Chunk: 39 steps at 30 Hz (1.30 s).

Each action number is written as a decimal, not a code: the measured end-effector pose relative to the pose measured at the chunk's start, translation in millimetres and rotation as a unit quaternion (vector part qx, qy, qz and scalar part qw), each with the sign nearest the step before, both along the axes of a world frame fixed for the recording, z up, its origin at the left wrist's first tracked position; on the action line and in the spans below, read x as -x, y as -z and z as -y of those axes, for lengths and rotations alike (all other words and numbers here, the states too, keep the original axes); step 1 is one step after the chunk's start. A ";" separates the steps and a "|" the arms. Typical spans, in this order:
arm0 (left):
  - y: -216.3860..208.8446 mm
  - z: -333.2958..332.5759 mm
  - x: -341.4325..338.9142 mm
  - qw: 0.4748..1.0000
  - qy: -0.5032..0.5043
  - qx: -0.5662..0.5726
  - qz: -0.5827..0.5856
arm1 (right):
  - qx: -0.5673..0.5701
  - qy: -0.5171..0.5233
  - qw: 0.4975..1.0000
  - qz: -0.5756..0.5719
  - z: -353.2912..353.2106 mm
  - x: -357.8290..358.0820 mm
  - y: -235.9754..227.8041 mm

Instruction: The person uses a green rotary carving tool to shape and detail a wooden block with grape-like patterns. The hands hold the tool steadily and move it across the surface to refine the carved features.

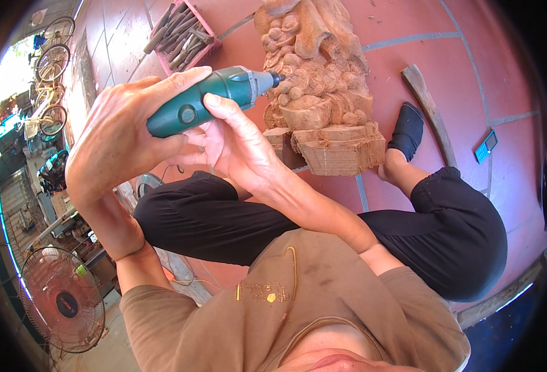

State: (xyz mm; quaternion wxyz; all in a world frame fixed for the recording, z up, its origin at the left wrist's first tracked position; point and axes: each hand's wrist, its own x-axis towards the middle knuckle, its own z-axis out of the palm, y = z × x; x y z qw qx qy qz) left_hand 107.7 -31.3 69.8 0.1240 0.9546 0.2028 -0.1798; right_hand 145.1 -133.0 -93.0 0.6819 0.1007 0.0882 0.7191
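Observation:
A green rotary tool [186, 110] with a grey nose and dark chuck is held up in front of me, its tip pointing right at a carved wooden sculpture [323, 74]. Whether the tip touches the wood cannot be told. Wrapped round the tool's rear from the left is my left hand [121, 124], closed on it. My right hand [239, 139] grips it from below, thumb laid along the body near the nose; some of its fingers are hidden behind the tool. Rounded coin-like and ball shapes cover the carving, which stands on a blocky wooden base [341, 152].
A pink crate [208, 40] full of chisel-like hand tools sits beyond my hands. Right of the carving lie a curved wooden stick [431, 111] and a small blue phone [486, 147] on red tiles. A fan [62, 297] stands at left, bicycles [53, 62] farther off.

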 end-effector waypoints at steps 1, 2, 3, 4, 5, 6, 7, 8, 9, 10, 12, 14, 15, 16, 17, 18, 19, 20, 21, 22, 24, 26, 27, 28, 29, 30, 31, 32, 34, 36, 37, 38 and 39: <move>0.1 -0.2 0.3 1.000 0.001 -0.002 -0.001 | -0.002 0.001 1.000 0.001 -0.1 -0.1 0.2; 0.3 -0.4 0.5 1.000 0.003 -0.004 -0.002 | -0.005 0.001 1.000 0.002 -0.2 -0.2 0.3; 0.7 -0.5 0.5 1.000 0.002 -0.004 -0.002 | -0.007 0.002 1.000 0.004 -0.1 -0.3 0.3; 1.2 -0.5 0.6 1.000 0.001 -0.004 -0.001 | -0.002 0.003 1.000 0.003 0.2 -0.5 -0.1; 1.5 -0.4 0.7 1.000 0.000 -0.003 0.000 | 0.003 0.005 1.000 0.003 0.6 -0.7 -0.9; 0.9 0.2 0.1 1.000 -0.001 -0.004 -0.005 | 0.008 0.006 1.000 0.003 0.8 -0.7 -1.2; -0.3 1.0 -0.9 1.000 -0.002 -0.005 -0.011 | 0.006 0.006 1.000 0.004 0.6 -0.3 -0.4; -0.9 1.5 -1.3 1.000 -0.002 -0.006 -0.016 | 0.004 0.006 1.000 0.005 0.2 0.3 1.0; -0.9 1.4 -0.9 1.000 0.000 -0.008 -0.015 | 0.002 0.006 1.000 0.007 0.0 0.7 1.6; -0.5 1.0 -0.2 1.000 0.002 -0.009 -0.015 | 0.002 0.007 1.000 0.005 0.2 0.9 1.2; 0.1 -0.1 0.9 1.000 0.005 -0.009 -0.013 | 0.001 0.008 1.000 0.000 0.7 1.4 0.4; 0.8 -1.0 1.6 1.000 0.007 -0.006 -0.011 | 0.003 0.006 1.000 -0.005 1.1 0.9 -0.1; 1.1 -1.2 1.8 1.000 0.010 -0.007 -0.009 | 0.004 0.004 1.000 -0.008 1.3 0.8 -0.3; 1.2 -1.2 2.0 1.000 0.013 -0.007 -0.007 | 0.004 0.004 1.000 -0.008 1.4 0.9 -0.2; 1.4 -1.3 2.2 1.000 0.016 -0.008 -0.005 | 0.005 0.003 1.000 -0.008 1.4 1.0 0.1; 1.8 -1.4 2.4 1.000 0.015 -0.004 -0.004 | 0.005 0.003 1.000 -0.007 1.6 1.1 0.4; 2.2 -1.6 2.7 1.000 0.014 -0.001 -0.003 | 0.009 0.003 1.000 -0.005 1.8 1.2 0.3; 2.4 -1.9 2.9 1.000 0.013 0.002 -0.001 | 0.012 0.004 1.000 -0.002 2.0 1.3 0.1; 2.6 -2.2 3.0 1.000 0.012 0.003 -0.003 | 0.016 0.004 1.000 0.000 2.1 1.7 0.1; 2.7 -2.7 3.0 1.000 0.012 0.004 -0.005 | 0.015 0.005 1.000 0.002 2.3 1.9 0.3; 2.6 -3.0 3.0 1.000 0.012 0.005 -0.008 | 0.015 0.008 1.000 0.005 2.8 2.2 1.1; 2.4 -3.1 2.9 1.000 0.015 0.007 -0.008 | -0.003 0.009 1.000 0.016 2.2 2.7 4.5; 2.6 -3.2 3.1 1.000 0.017 0.005 -0.007 | -0.012 0.009 1.000 0.022 2.0 3.2 5.7; 2.9 -3.3 3.5 1.000 0.020 0.003 -0.006 | -0.010 0.009 1.000 0.022 2.0 3.6 6.0; 3.2 -3.3 3.8 1.000 0.023 0.001 -0.004 | -0.008 0.009 1.000 0.023 2.0 4.0 6.1; 3.1 -3.1 4.0 1.000 0.022 0.000 -0.005 | -0.007 0.008 1.000 0.023 2.0 4.3 6.0; 3.0 -3.0 4.1 1.000 0.021 -0.001 -0.006 | -0.005 0.008 1.000 0.022 2.1 4.4 5.8; 2.8 -2.8 4.2 1.000 0.020 -0.002 -0.007 | -0.003 0.007 1.000 0.022 2.2 4.5 5.5; 3.3 -3.1 4.4 1.000 0.020 0.001 -0.008 | -0.001 0.007 1.000 0.022 2.3 4.6 5.9; 3.2 -3.5 4.4 1.000 0.023 0.004 -0.009 | -0.002 0.007 1.000 0.022 2.2 4.7 6.2; 2.9 -3.8 4.1 1.000 0.025 0.007 -0.009 | 0.006 0.009 1.000 0.017 2.7 4.0 4.6; 2.7 -4.1 4.1 1.000 0.028 0.010 -0.009 | 0.014 0.010 1.000 0.011 3.6 2.7 1.9; 2.8 -4.3 4.3 1.000 0.028 0.009 -0.010 | 0.021 0.012 1.000 0.005 4.2 1.9 0.6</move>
